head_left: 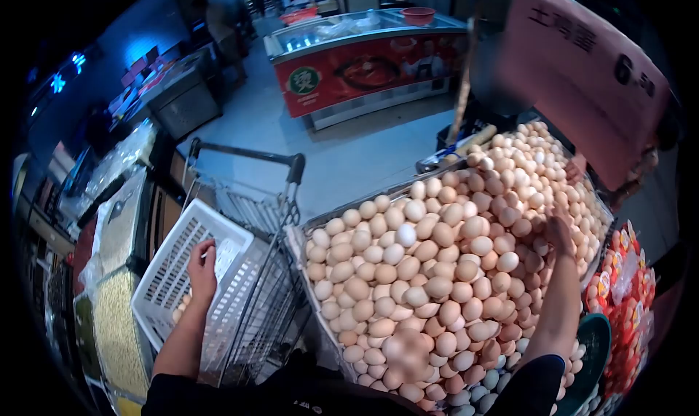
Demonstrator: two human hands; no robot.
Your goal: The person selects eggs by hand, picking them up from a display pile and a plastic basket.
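My left hand (202,269) hangs over a white plastic basket (162,274). Its fingers are loosely bent and apart, and I see nothing between them. A few eggs (180,308) lie in the basket beside my left forearm, which partly covers them. The basket rests on a metal shopping cart (256,299). To the right, a large heap of brown and pale eggs (444,270) fills a wide bin. My right hand (559,232) reaches into the far right part of this heap, among the eggs. Its fingertips blend with the eggs, so their grip is unclear.
A pink price sign (582,74) hangs over the heap's far right. Another person's hand (575,168) is at the heap below it. A green basket (593,350) and red-packaged goods (622,292) stand at right. Ahead is a red freezer (371,74); grain bins (122,329) line the left.
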